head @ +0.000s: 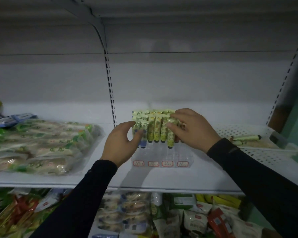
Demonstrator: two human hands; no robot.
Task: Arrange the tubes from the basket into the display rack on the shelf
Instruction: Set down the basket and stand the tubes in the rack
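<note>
- R hand (192, 129) pinches a green tube (171, 134), upright in the clear display rack (162, 157) mid-shelf (162, 177)
- L hand (120, 143) at the rack's left edge, fingers loosely spread, I see nothing gripped
- white basket (268, 152) far right, more tubes (246, 138) inside

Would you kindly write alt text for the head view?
Two hands work at a clear display rack of green tubes on a white shelf: the right hand pinches one tube, the left hand touches the rack's left side. A white basket sits to the right.
</note>
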